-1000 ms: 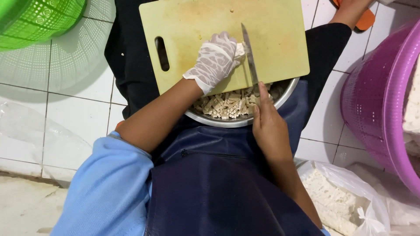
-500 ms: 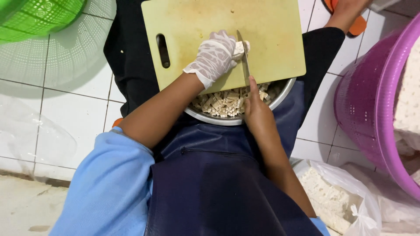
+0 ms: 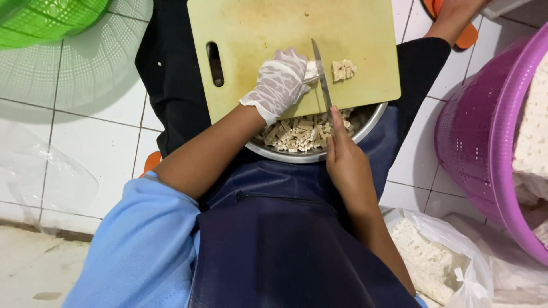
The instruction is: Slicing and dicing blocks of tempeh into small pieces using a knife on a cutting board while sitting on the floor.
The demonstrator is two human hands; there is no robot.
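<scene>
The right hand (image 3: 347, 165) is closed around the handle of a knife (image 3: 321, 77), forefinger stretched along the spine, the blade set upright on the pale yellow-green cutting board (image 3: 257, 34). Just left of the blade the gloved left hand (image 3: 279, 82) curls down over a small white block (image 3: 311, 71) and pins it to the board; just right of the blade lies a little heap of cut cubes (image 3: 344, 69). Beneath both hands, half under the near edge of the board, a metal bowl (image 3: 374, 121) is already well filled with diced pieces (image 3: 297, 136), so by the look of it much of the cutting is done, though only a stub remains under the left fingers. More uncut white slabs (image 3: 534, 125) sit in the purple basket (image 3: 474, 142) well to the right of the right hand, which suggests plenty left. Near the right forearm a clear plastic bag (image 3: 456, 251), knotted at the top, holds white crumbly pieces (no label shows on it). Far left of the left hand a green basket (image 3: 51, 20) rests on the tiled floor (image 3: 97, 148).
</scene>
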